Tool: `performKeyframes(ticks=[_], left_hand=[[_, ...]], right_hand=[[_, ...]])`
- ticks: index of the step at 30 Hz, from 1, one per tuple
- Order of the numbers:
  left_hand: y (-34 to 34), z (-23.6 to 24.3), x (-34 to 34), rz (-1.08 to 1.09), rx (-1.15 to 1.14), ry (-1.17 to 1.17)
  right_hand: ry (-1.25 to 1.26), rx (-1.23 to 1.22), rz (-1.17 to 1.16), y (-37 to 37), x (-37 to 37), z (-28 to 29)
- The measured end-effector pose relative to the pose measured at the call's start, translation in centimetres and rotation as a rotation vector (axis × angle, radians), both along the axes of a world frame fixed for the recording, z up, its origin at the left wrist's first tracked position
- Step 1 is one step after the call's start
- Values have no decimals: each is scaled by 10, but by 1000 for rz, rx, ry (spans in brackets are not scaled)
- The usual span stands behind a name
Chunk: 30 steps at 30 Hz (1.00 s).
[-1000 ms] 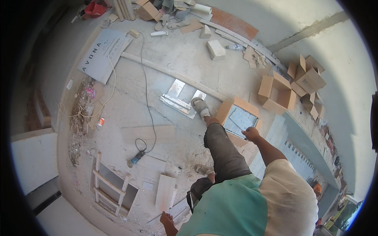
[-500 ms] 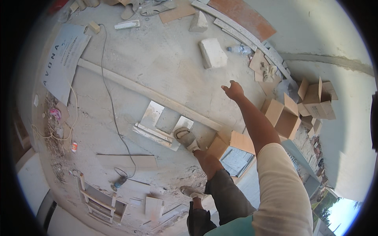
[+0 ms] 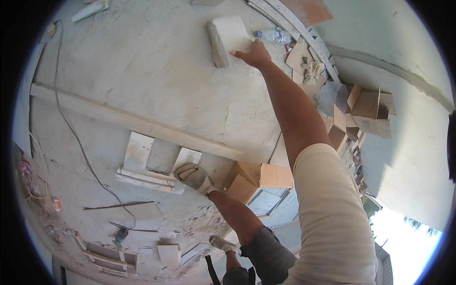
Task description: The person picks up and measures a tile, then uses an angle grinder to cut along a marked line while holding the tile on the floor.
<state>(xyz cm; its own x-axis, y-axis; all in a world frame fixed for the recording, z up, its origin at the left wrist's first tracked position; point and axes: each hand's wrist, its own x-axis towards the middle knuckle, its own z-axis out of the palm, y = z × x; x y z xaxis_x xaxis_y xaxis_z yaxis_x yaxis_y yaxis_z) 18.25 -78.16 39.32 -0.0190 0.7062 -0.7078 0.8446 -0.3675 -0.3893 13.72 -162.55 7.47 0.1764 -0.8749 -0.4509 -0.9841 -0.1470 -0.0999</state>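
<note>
My right hand (image 3: 255, 55) is stretched far forward at the right side of a thick, rough-edged white block (image 3: 231, 34) lying on the dusty floor. The thumb stands apart from the fingers and points left across the block's near face. Whether the skin touches the block I cannot tell, and the other fingers are partly hidden behind the hand. Just beyond the hand lies a clear plastic bottle (image 3: 277, 36) on its side. To its right, a pair of work gloves (image 3: 312, 71) rests on cardboard. My left hand is out of view.
A long pale beam (image 3: 137, 123) crosses the floor. White tile pieces (image 3: 139, 149) lie beside my shod foot (image 3: 194, 176). Open cardboard boxes (image 3: 373, 105) stand by the right wall. A corded power tool (image 3: 121, 234) and a wooden frame (image 3: 105, 256) lie at lower left.
My right hand has reached forward to the white block, from a spot short of it. The view has shifted, so floor things now appear farther left.
</note>
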Motion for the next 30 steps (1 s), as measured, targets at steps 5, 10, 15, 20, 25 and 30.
performKeyframes(ticks=[5, 10, 15, 20, 25, 30], left_hand=[[9, 9, -5, 52, 37, 7], [34, 26, -23, 133, 58, -2], [80, 52, -73, 289, 92, -18], [158, 91, -186, 574, 92, 4], [204, 77, -297, 751, 65, -100], [195, 43, -401, 350, 296, -54]], right_hand=[[-71, 102, -122, 9, 16, -9], [-237, -234, 79, 73, 54, 11], [-138, -195, -134, 127, 161, 13], [178, -130, -34, 123, 174, 7], [-104, 120, 191, 37, 110, -40], [-100, 232, 215, 170, 117, 19]])
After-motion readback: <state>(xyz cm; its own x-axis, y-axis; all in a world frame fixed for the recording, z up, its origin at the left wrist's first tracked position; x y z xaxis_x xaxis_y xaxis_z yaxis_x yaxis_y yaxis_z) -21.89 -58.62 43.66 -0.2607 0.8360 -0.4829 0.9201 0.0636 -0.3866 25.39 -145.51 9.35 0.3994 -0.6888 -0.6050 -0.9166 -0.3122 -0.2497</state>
